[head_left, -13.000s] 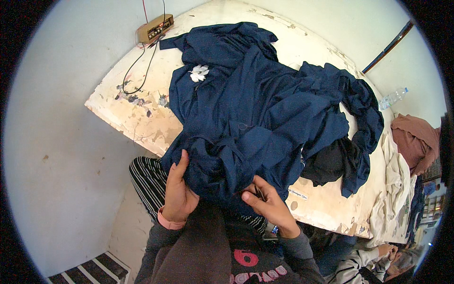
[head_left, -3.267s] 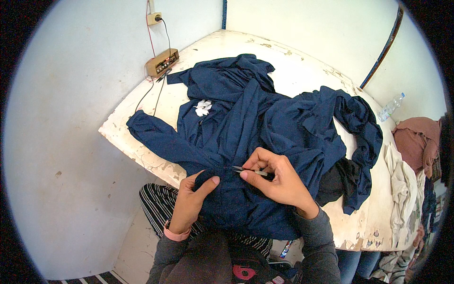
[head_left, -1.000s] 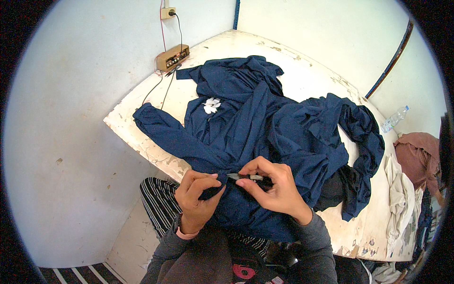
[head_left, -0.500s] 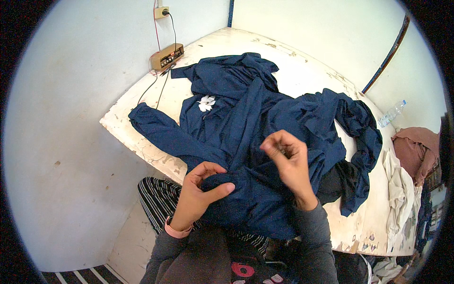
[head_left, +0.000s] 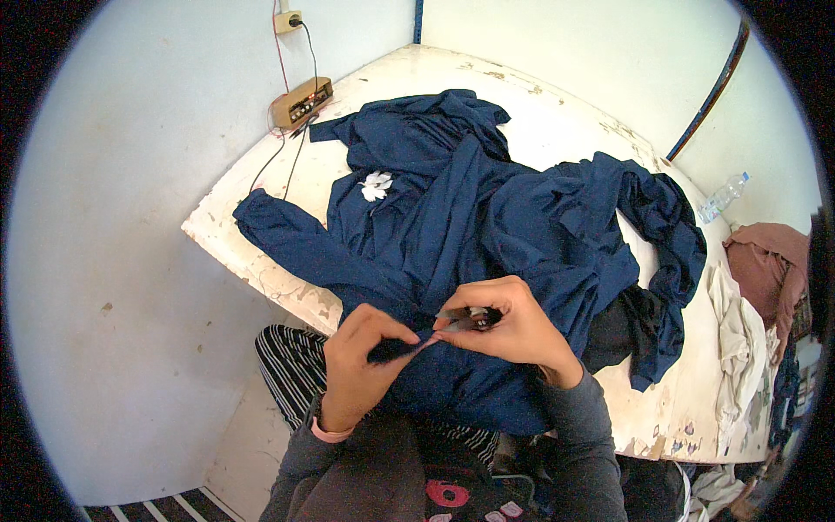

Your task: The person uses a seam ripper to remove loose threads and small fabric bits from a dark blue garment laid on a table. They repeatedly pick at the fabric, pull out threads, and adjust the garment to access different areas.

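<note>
while our left hand point(head_left: 355, 364) pinched navy cloth point(head_left: 541, 219) and our right hand point(head_left: 522, 328) clasped a cutter point(head_left: 476, 320) near it, we judged a slip might nick it.

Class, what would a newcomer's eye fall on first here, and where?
First, probably the big rumpled navy cloth, spread across the middle of the pale, flaking table. A white petal-like piece stands out on its left part. Low in the centre, the left hand and right hand come together.
</note>
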Demonstrator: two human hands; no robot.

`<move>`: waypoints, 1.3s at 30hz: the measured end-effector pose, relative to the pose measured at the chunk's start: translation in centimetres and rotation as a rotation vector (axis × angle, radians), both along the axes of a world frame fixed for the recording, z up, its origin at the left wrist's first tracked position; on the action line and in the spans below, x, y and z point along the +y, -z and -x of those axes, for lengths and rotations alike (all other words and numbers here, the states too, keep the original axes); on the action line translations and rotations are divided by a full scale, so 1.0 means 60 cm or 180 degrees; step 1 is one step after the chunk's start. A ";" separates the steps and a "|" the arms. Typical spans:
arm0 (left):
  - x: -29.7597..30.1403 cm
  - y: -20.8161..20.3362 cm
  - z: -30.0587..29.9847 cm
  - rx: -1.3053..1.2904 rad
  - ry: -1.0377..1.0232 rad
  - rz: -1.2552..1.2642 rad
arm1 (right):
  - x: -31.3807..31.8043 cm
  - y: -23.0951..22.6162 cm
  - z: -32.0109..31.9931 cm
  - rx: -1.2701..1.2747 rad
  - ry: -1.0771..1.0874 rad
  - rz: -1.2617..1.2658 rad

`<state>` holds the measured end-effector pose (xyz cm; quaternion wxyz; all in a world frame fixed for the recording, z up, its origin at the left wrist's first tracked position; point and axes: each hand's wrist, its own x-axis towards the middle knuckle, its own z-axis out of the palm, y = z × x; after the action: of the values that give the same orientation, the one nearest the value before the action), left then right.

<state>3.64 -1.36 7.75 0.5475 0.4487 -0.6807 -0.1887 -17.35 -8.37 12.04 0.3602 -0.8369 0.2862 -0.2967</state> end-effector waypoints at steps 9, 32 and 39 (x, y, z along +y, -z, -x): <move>-0.006 0.033 -0.020 -0.0485 -0.0468 0.1384 | 0.006 -0.040 0.024 0.0075 -0.0260 0.0162; -0.001 0.010 -0.003 -0.0143 -0.0908 0.0797 | 0.042 -0.036 -0.017 0.0340 0.0823 0.0438; 0.000 0.008 0.000 -0.0135 -0.0833 0.0800 | 0.047 -0.030 -0.029 0.0332 0.0697 0.0790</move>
<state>3.65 -1.37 7.26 0.6047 0.4653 -0.6461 -0.0198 -15.61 -5.55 13.83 0.2043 -0.8530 0.3551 -0.3234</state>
